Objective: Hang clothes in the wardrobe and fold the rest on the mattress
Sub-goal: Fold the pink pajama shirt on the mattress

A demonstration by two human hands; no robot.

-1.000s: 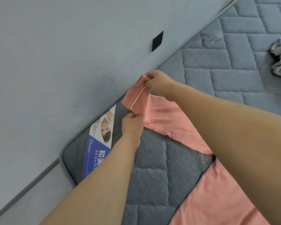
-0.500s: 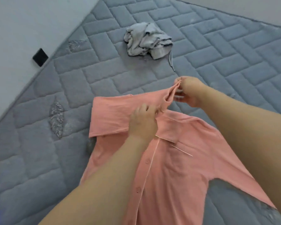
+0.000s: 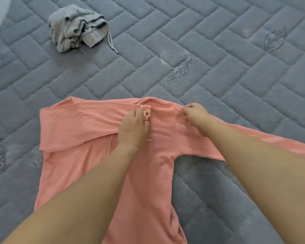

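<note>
Pink shirt [image 3: 88, 155] lengthwise, collar far (sleeve folded)

We reach both bare forearms forward and down, our left hand [image 3: 132, 127] lying knuckles-up with fingers bent at the tips, our right hand [image 3: 195, 112] just beside it, its fingers curled under.

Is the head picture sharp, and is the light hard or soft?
Head view: soft, even light, no glare, only faint shadow under the forearms; the pink shirt and both hands, left and right, look slightly soft; the mattress quilting lines bend toward the edges, a wide-angle effect.
</note>
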